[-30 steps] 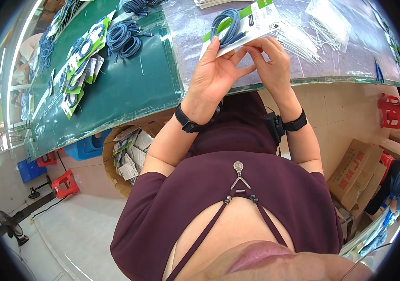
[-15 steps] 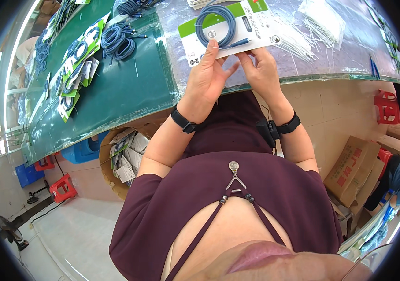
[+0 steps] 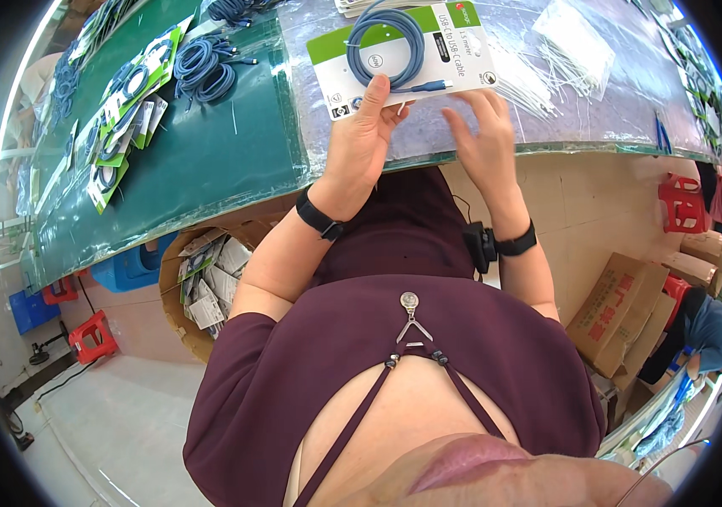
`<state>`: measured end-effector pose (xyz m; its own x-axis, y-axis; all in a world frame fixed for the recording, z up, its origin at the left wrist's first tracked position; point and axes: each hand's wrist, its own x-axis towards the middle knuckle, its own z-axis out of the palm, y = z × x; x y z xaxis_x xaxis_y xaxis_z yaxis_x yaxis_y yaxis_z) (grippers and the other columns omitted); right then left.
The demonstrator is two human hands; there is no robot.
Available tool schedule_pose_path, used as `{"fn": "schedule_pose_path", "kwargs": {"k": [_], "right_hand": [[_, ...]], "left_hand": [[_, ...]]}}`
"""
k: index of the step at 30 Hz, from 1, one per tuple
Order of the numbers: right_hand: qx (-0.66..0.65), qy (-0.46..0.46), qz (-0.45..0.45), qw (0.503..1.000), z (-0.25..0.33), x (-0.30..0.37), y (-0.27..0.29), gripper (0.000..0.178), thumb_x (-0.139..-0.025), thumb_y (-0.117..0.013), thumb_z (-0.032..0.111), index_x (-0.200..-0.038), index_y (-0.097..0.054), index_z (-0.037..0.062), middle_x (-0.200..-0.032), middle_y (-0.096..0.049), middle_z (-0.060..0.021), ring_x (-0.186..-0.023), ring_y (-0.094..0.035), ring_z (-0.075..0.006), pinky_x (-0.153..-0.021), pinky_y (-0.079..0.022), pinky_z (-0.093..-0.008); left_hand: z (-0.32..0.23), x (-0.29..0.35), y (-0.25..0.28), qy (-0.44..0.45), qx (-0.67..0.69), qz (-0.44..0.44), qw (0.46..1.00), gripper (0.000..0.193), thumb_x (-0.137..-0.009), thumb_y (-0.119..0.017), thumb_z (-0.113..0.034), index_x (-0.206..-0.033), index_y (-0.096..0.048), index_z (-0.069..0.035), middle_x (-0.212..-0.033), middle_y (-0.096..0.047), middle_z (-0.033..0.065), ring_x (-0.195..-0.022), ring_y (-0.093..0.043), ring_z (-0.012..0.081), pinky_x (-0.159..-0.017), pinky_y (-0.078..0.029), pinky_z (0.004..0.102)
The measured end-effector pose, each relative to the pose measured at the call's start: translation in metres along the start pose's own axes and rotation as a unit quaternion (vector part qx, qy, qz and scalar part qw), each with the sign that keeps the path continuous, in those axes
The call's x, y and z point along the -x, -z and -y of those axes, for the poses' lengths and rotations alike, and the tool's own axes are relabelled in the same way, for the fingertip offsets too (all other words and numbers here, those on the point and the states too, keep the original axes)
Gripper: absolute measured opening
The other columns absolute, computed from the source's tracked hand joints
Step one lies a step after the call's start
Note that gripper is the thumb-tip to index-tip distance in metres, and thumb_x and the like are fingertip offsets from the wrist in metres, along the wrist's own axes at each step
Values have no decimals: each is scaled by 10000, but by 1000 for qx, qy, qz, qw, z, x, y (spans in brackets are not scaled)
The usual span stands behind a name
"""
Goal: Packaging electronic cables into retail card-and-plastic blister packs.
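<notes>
My left hand [image 3: 363, 145] is closed on a white and green backing card [image 3: 327, 80], its thumb in front at the lower edge. A coiled blue-grey cable [image 3: 418, 51] lies against the face of the card, with one plug pointing right. A bit of white tie shows below the card by the left fingertips. My right hand [image 3: 488, 139] is off the card, just below its right corner, fingers apart and holding nothing I can see. Beyond the right hand, a spread of white cable ties [image 3: 523, 84] lies on the table.
Left on the green table mat [image 3: 251, 144] are bundled cables [image 3: 205, 72] and a pile of carded cables [image 3: 128, 110]. A plastic bag of ties [image 3: 577, 42] and a blue tool [image 3: 663, 133] lie right. Below stand a carton of packaging [image 3: 179, 296], cardboard boxes [image 3: 619, 308] and red stools [image 3: 93, 338].
My right hand has let go of the card and moved slightly down and right. The left hand still holds the card with the cable. The whole view has shifted slightly.
</notes>
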<state>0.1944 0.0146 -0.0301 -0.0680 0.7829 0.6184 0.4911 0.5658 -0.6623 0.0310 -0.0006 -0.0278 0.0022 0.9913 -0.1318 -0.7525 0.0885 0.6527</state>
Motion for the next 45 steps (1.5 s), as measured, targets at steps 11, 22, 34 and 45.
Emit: {"fn": "schedule_pose_path", "kwargs": {"k": [11,22,34,45], "right_hand": [[155,296,35,942,22,-24,3,155,-736,-705,67,-869,-637,108,-999,-619,-13,-855,-572,-196,-768,-382,-321],[97,254,52,961,15,-27,-5,144,-752,-674,20,-841,-573,70,-982,-636,-58,-849,-578,-245,-763,-428,-340],[15,243,6,970,20,-13,-1,230,-683,-689,9,-907,-650,43,-990,-634,-85,-862,-584,-296,-760,-456,-390],[-361,-170,156,904,9,20,-12,362,-775,-690,143,-1113,-612,38,-1195,-582,-128,-1073,-573,-303,-914,-460,-400]], "left_hand": [[8,2,0,-74,-14,36,997,316,-898,-635,-123,-1188,-520,-75,-1066,-623,47,-908,-622,159,-777,-506,319],[5,1,-1,-93,-24,42,995,281,-892,-612,-42,-1165,-544,-51,-1091,-616,54,-919,-625,177,-782,-531,314],[-29,8,-5,-536,-498,155,664,385,-679,-739,-53,-1059,-685,-81,-1002,-603,78,-904,-630,190,-742,-536,267],[-55,21,-18,-570,-564,228,553,364,-679,-742,3,-1033,-697,-70,-1055,-586,80,-989,-628,264,-825,-535,317]]}}
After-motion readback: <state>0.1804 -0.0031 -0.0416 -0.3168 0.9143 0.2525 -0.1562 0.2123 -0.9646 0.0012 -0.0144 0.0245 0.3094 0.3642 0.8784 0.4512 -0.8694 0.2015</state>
